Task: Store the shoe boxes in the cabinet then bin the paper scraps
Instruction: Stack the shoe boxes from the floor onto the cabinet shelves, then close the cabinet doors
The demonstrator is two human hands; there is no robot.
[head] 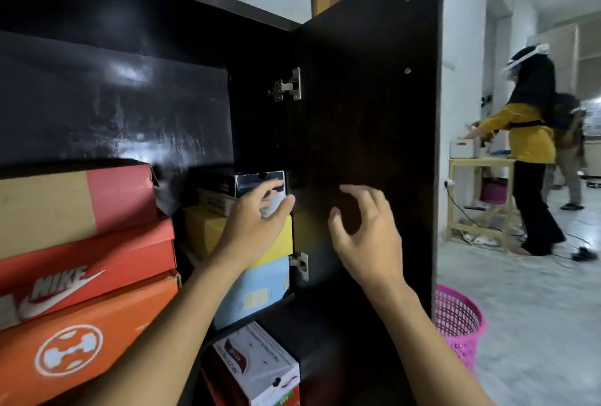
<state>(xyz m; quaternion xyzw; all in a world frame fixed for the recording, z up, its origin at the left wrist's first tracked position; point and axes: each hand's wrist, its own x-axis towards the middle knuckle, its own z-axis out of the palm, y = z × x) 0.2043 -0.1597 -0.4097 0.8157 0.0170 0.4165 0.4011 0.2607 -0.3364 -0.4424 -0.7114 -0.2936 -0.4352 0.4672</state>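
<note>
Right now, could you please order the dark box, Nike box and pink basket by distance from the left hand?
1. dark box, in the left hand's fingers.
2. Nike box, lower left.
3. pink basket, floor, far right.

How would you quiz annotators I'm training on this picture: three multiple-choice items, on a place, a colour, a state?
1. Where does the pink basket stand?
A) inside the cabinet
B) on the floor, right of the open door
C) on top of the boxes

2. What colour is the box directly under the yellow box?
A) light blue
B) green
C) white

3. How is the right hand?
A) gripping a box
B) pinching paper
C) open, empty

Key:
1 B: it sits on the floor beyond the door.
2 A: the light blue box lies beneath it.
3 C: its fingers are spread, empty; the left hand grips the dark box.
</note>
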